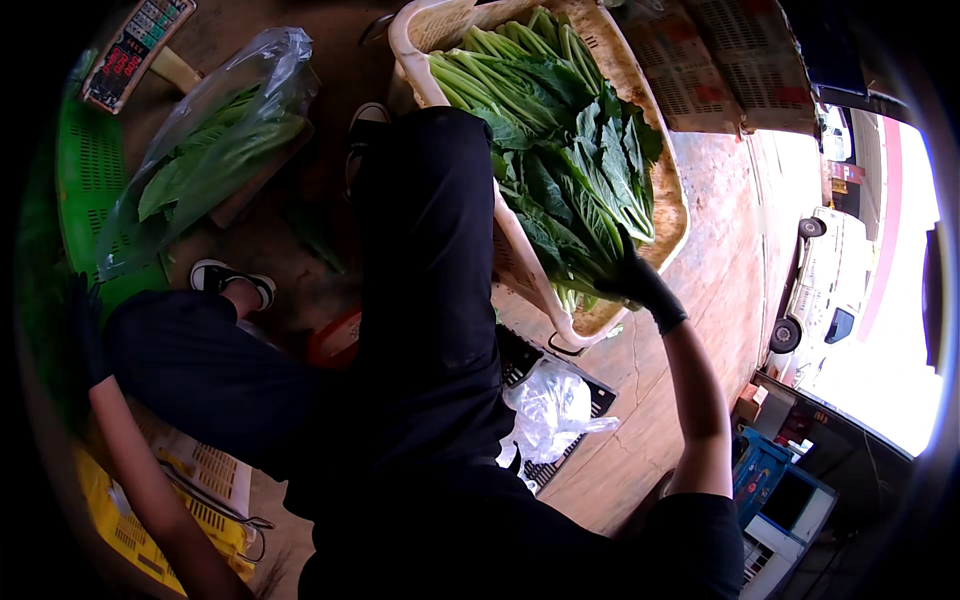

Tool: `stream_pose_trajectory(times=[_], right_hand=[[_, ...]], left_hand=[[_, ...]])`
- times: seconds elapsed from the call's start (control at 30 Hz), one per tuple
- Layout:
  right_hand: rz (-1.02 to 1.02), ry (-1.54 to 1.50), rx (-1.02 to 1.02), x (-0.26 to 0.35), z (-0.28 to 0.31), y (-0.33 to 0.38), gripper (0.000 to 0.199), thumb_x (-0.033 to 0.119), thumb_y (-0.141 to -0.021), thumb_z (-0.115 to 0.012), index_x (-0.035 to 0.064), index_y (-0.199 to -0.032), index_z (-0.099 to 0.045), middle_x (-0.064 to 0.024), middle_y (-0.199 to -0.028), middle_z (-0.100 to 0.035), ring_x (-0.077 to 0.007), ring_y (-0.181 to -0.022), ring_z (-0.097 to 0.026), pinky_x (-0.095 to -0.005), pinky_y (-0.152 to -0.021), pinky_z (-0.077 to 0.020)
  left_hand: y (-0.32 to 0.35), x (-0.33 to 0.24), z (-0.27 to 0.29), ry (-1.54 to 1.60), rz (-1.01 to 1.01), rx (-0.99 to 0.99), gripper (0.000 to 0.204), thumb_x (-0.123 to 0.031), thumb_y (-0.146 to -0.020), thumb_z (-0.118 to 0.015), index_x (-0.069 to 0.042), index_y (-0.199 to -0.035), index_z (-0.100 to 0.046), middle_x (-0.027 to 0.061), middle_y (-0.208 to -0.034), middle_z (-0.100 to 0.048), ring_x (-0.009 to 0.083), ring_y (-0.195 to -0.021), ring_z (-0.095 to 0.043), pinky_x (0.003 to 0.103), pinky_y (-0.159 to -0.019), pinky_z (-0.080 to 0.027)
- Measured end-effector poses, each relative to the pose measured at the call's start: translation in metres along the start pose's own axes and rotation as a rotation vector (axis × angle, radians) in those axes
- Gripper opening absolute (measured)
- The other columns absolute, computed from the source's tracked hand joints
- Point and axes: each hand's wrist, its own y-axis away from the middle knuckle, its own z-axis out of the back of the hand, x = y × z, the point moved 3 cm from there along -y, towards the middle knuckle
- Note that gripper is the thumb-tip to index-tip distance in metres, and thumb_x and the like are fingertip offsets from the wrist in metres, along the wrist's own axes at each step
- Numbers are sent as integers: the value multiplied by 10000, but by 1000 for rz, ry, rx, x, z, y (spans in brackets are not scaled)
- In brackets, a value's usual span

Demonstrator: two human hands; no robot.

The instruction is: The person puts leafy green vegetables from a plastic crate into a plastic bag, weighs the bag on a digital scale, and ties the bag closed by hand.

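Brown floor [625, 420] shows beside a crate [672, 200] of leafy greens [565, 150]. The right hand [643, 285] touches them; I cannot tell if its fingers are together. Gathering seems the step; lifting would need a soft hold.

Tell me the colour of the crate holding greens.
The crate is cream, shown in the head view.

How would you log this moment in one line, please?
right hand: on leafy greens in pale crate, grip unclear | left hand: beside left leg, grip unclear | clear bag: greens inside, near green crate
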Motion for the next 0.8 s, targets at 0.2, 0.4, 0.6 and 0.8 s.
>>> stream_pose_trajectory(times=[0.2,0.4,0.6,0.8], right_hand=[[-53,54,134,17,72,14,1025,224,-650,-783,60,-1408,-113,-190,-1204,-528,-269,-1075,-541,-353,-896,-443],[-306,-312,144,32,129,55,886,241,-735,-738,66,-1413,-194,-142,-1316,-434,-212,-1202,-421,-330,-1009,-338],[-244,-408,-41,95,224,92,795,344,-812,-631,75,-1417,-191,-142,-1271,-468,-200,-978,-575,-333,-705,-538],[-46,-857,-103,71,180,103,639,477,-908,-403,96,-1395,-241,-176,-1350,-402,-343,-1096,-534,-371,-837,-499]], left_hand=[[36,-39,-90,-394,-244,-211,410,-242,-873,-529,15,-1188,-482,171,-1150,-519,292,-998,-522,374,-869,-426],[33,-37,-95,-260,-189,-194,424,-238,-868,-526,34,-1189,-473,179,-1178,-503,301,-1025,-517,384,-890,-424],[35,-49,-107,-257,-198,-128,430,-219,-864,-530,45,-1197,-466,191,-1183,-501,319,-1025,-529,381,-885,-437],[-25,30,-10,448,54,88,482,-214,-934,-368,4,-1340,-227,135,-1374,-265,253,-1225,-315,363,-1024,-268]])
